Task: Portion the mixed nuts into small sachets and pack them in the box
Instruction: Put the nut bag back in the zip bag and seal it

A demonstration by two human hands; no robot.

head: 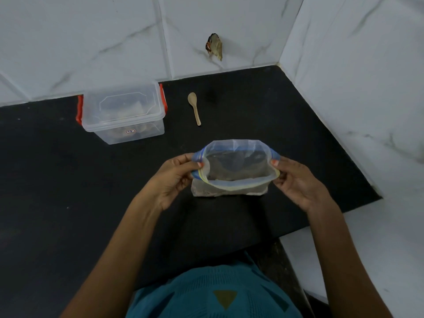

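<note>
**Step in hand.** The clear zip-seal plastic bag with a blue and yellow closure strip point(236, 146) stands upright on the black countertop point(68, 180), directly in front of the person. The left hand point(176, 177) pinches the left end of the closure strip between thumb and fingers. The right hand point(296, 180) pinches the right end in the same way. The two grips hold the mouth spread wide. Dark, indistinct contents point(220, 176) lie in the bottom of the bag and are presumably the mixed nuts.

**Other items.** The clear plastic storage box with red side latches point(124, 111) sits at the rear left, well apart from the bag, with its lid on. Something lies inside it, but the contents cannot be identified. The small wooden spoon point(194, 109) lies flat on the countertop between box and bag, untouched. No loose sachet is visible on the countertop.

**Judgement.** The supply bag is being handled at its mouth. Whether this opens it for scooping or prepares it for sealing cannot be told.

**Next move, if portioning.**
1. Free one hand while the other keeps the mouth open, as the soft bag may sag.
2. Take up the spoon.
3. Obtain a sachet, which probably requires unlatching the box lid.
</note>
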